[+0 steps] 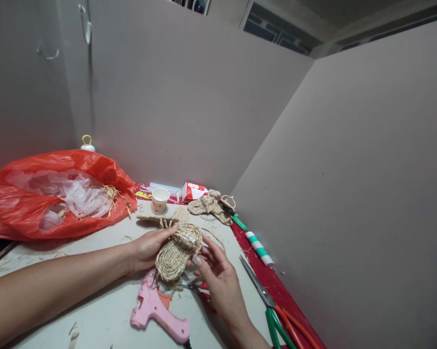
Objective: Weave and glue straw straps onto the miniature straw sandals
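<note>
A small woven straw slipper (173, 259), its coiled sole facing up and a shiny patch near its far end, is held above the table. My left hand (148, 248) grips its left edge, thumb on top, the other fingers mostly hidden. At the right edge, my right hand (220, 276) has its thumb and curled fingers around the rim. Below the slipper lies a pink glue gun (160, 315). Red-handled scissors (202, 288) lie partly hidden beneath my right hand. Just behind is another flat straw piece (155, 219).
A red plastic bag (25, 194) with straw scraps fills the left. Farther back stand a paper cup (159, 201), a red-and-white box (194, 192) and more straw slippers (206, 206). Large scissors (271, 310) and a green-white roll (259, 248) lie right, near grey partition walls (349, 169).
</note>
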A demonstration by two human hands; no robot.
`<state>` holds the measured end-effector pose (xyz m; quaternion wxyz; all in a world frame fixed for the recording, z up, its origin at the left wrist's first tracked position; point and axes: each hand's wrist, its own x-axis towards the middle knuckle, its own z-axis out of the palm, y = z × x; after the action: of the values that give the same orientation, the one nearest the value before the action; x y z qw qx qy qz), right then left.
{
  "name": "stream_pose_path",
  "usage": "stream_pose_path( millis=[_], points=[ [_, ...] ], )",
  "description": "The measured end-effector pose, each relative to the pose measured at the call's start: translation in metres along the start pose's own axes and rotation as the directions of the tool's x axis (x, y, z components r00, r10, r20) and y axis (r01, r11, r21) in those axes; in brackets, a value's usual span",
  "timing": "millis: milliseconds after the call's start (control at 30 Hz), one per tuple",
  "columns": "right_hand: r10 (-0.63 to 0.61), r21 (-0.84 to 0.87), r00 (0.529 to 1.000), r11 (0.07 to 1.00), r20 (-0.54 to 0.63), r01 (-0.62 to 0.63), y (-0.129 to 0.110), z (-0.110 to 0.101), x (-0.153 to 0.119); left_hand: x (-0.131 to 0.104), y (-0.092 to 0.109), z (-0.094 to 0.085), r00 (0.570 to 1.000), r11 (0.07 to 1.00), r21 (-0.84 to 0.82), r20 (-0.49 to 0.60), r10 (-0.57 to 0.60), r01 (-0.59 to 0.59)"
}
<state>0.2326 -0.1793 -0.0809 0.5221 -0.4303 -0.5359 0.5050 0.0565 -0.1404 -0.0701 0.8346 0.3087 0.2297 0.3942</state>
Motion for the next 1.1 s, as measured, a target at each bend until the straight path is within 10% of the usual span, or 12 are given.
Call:
stream_pose_path(
  millis=[567, 800, 1100],
  points=[
    [0.109, 0.174, 0.993, 0.98, -0.043, -0.1, 0.0, -0.003, 0.004, -0.013, 0.009, 0.015, 0.991, 0.939, 0.325, -0.027, 0.129, -0.114],
    [0.088, 0.117, 0.936, 0.992, -0.342, -0.05, -0.006, -0.042, 0.03, 0.011, 0.017, -0.033, 0.825, 0.695, 0.631, -0.151, 0.545, -0.343],
    [0.066, -0.172, 0.872, 0.971, -0.484, -0.169, -0.014, -0.107, 0.11, 0.013, 0.005, -0.051, 0.715, 0.431, 0.817, -0.031, 0.698, -0.384]
  ],
)
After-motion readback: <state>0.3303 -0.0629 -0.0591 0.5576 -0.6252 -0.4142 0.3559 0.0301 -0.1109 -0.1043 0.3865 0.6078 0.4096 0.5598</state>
